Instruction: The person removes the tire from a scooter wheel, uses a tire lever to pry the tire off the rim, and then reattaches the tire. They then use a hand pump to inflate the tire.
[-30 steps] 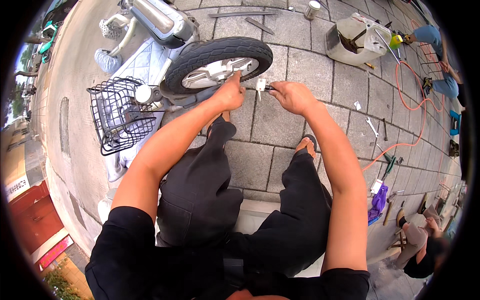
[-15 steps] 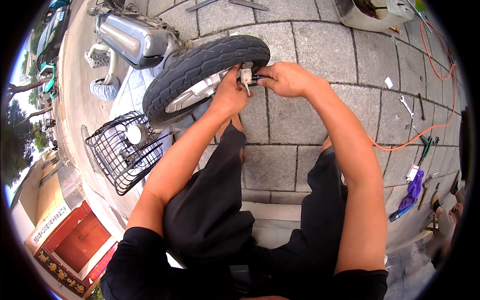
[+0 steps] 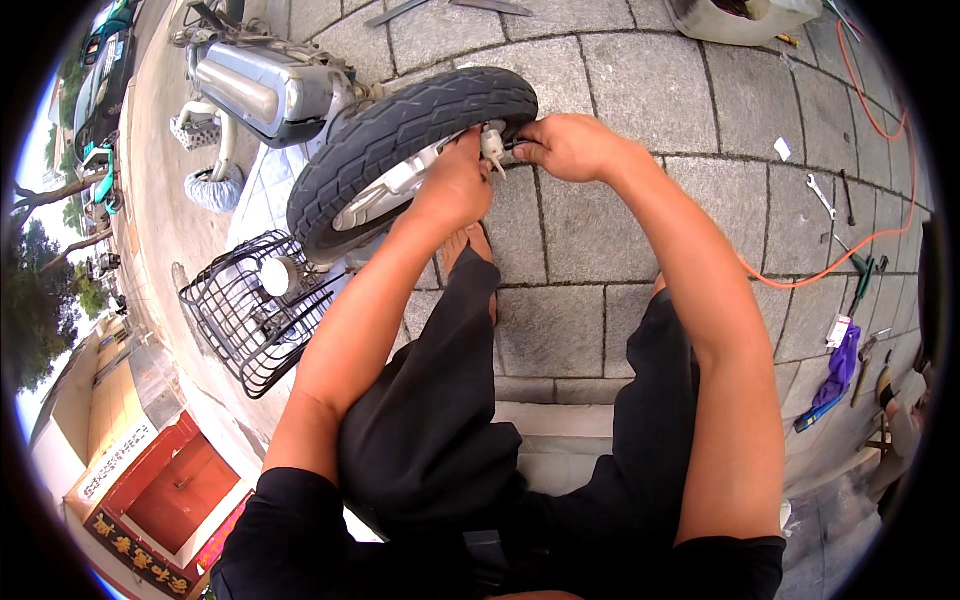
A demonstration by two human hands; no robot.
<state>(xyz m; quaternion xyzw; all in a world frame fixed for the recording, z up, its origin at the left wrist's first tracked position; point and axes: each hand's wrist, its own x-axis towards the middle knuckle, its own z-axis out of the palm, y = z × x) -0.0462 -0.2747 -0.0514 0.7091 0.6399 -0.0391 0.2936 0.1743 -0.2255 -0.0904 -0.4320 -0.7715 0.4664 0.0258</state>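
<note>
A fat black scooter tyre on a silver wheel rim leans ahead of me, left of centre. At its right end sits a small off-white fitting with a thin stem pointing down. My left hand is closed against the rim beside this fitting; some fingertips are hidden behind it. My right hand comes from the right, thumb and forefinger pinched on a short black piece that meets the fitting. Whether the two are joined I cannot tell.
The scooter's silver body panel and black wire basket lie to the left. An orange hose crosses the paving at right, near a wrench and a purple cloth. A pale plastic container stands far right.
Both hands stay at the off-white fitting, with only slight shifts. The fitting's stem now points more steeply down. The whole view has moved a little.
</note>
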